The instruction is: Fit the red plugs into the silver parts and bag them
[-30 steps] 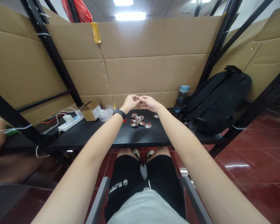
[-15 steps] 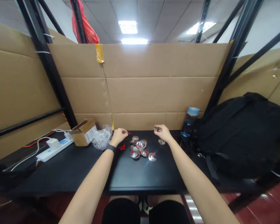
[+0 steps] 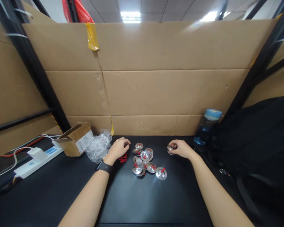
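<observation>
Several small silver cymbals point(image 3: 145, 156) with red loops lie in a loose pile at the middle of the black table. A single cymbal point(image 3: 161, 173) rests at the pile's front right. My right hand point(image 3: 181, 148) pinches a cymbal point(image 3: 170, 148) at the right, low over the table, with another disc edge showing just beneath. To the left of the pile is my left hand point(image 3: 119, 147), fingers curled and a gap between thumb and fingertips, nothing visible in it. Red loops point(image 3: 123, 158) lie on the table just below that hand.
At the left are an open cardboard box point(image 3: 72, 140), crumpled bubble wrap point(image 3: 98, 146) and a white power strip point(image 3: 39, 160). A blue-lidded bottle point(image 3: 207, 126) and a black backpack point(image 3: 260, 145) stand at the right. Cardboard panels point(image 3: 142, 91) rise behind the table.
The view has tilted down and come closer. My right hand has lowered its cymbal to the one lying at the right. The red loop at my left fingertips no longer shows there.
</observation>
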`<action>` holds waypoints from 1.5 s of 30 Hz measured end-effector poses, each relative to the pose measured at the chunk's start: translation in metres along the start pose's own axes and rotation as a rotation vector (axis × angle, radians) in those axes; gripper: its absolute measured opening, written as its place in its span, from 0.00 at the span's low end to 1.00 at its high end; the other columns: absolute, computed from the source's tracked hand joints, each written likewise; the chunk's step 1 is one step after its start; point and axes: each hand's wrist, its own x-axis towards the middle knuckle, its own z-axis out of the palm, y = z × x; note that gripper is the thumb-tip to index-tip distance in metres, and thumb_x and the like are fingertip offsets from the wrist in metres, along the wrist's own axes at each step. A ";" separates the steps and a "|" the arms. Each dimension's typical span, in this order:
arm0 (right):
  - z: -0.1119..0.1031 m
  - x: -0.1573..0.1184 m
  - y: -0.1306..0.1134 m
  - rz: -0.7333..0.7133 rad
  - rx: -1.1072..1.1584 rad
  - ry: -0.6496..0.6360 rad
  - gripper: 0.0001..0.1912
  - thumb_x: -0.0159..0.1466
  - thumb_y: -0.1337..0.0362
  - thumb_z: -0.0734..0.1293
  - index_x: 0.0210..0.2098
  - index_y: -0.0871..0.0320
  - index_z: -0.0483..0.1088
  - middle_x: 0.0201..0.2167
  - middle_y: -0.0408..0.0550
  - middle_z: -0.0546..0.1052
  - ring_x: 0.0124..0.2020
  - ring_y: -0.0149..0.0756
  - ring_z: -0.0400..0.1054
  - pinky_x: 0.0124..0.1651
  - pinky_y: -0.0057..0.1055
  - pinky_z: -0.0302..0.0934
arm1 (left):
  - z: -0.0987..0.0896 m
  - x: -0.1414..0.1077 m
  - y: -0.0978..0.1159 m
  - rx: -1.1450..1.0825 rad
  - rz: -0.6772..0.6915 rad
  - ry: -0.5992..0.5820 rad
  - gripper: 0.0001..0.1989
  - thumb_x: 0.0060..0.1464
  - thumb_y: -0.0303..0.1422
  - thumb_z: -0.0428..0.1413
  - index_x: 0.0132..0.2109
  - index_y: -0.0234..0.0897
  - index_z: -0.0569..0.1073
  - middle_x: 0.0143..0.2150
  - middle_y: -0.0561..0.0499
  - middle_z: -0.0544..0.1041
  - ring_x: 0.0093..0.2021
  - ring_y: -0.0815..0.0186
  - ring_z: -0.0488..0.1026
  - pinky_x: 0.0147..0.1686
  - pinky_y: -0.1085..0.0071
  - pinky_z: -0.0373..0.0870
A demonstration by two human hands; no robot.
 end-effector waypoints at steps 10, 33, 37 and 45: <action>-0.001 -0.005 -0.003 -0.011 0.006 -0.059 0.18 0.48 0.63 0.75 0.40 0.56 0.80 0.37 0.48 0.82 0.38 0.40 0.74 0.43 0.31 0.65 | 0.012 -0.007 0.038 -0.049 0.204 -0.170 0.11 0.62 0.32 0.53 0.41 0.41 0.81 0.40 0.48 0.79 0.44 0.61 0.75 0.48 0.70 0.67; 0.007 -0.009 0.016 0.038 -0.001 0.046 0.12 0.42 0.66 0.76 0.28 0.52 0.79 0.29 0.43 0.79 0.33 0.40 0.72 0.34 0.30 0.62 | 0.031 -0.008 0.038 -0.082 0.101 -0.065 0.07 0.62 0.29 0.47 0.39 0.43 0.68 0.43 0.49 0.77 0.44 0.62 0.75 0.44 0.69 0.66; 0.007 -0.010 0.014 0.063 0.035 0.007 0.11 0.43 0.69 0.74 0.28 0.53 0.78 0.26 0.42 0.78 0.30 0.39 0.72 0.31 0.30 0.61 | 0.036 -0.003 0.032 -0.102 0.095 -0.037 0.06 0.61 0.29 0.48 0.38 0.45 0.67 0.40 0.51 0.78 0.42 0.62 0.76 0.43 0.68 0.68; 0.015 -0.014 -0.051 -0.169 0.133 0.177 0.08 0.57 0.68 0.67 0.37 0.54 0.76 0.37 0.45 0.77 0.39 0.38 0.72 0.39 0.30 0.63 | 0.035 0.002 0.033 -0.363 0.075 0.104 0.06 0.60 0.31 0.48 0.36 0.42 0.68 0.32 0.51 0.77 0.33 0.63 0.76 0.36 0.69 0.67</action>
